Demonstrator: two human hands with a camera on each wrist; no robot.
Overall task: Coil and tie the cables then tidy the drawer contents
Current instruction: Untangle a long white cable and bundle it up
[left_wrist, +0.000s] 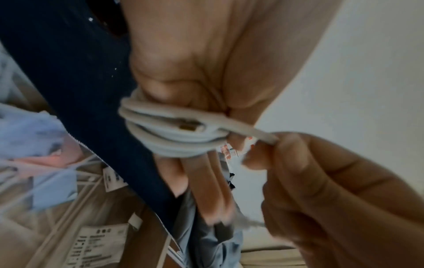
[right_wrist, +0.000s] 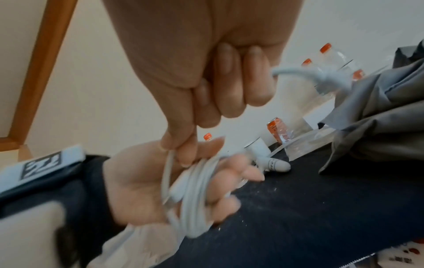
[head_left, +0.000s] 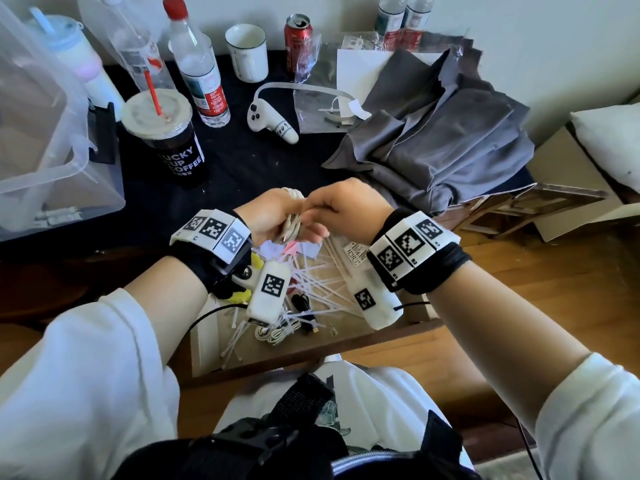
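Note:
A white cable [head_left: 292, 220] is coiled in several loops, and my left hand [head_left: 270, 216] grips it above the open drawer [head_left: 311, 344]. In the left wrist view the coil [left_wrist: 165, 141] wraps round my fingers, with a metal plug [left_wrist: 188, 127] showing. My right hand [head_left: 346, 209] touches the left. Its thumb and forefinger pinch a thin white strip that looks like a zip tie [left_wrist: 257, 134] and crosses the coil. In the right wrist view the strip [right_wrist: 166, 177] loops beside the coil [right_wrist: 195, 195]. Loose zip ties [head_left: 311, 282], a black cable [head_left: 304, 306] and another white cable [head_left: 273, 336] lie in the drawer.
On the dark tabletop stand a coffee cup [head_left: 173, 143], a water bottle [head_left: 197, 64], a mug [head_left: 247, 51] and a can [head_left: 298, 39]. A white controller [head_left: 270, 123] lies beside grey cloth [head_left: 433, 140]. A clear plastic bin [head_left: 41, 133] is at the left.

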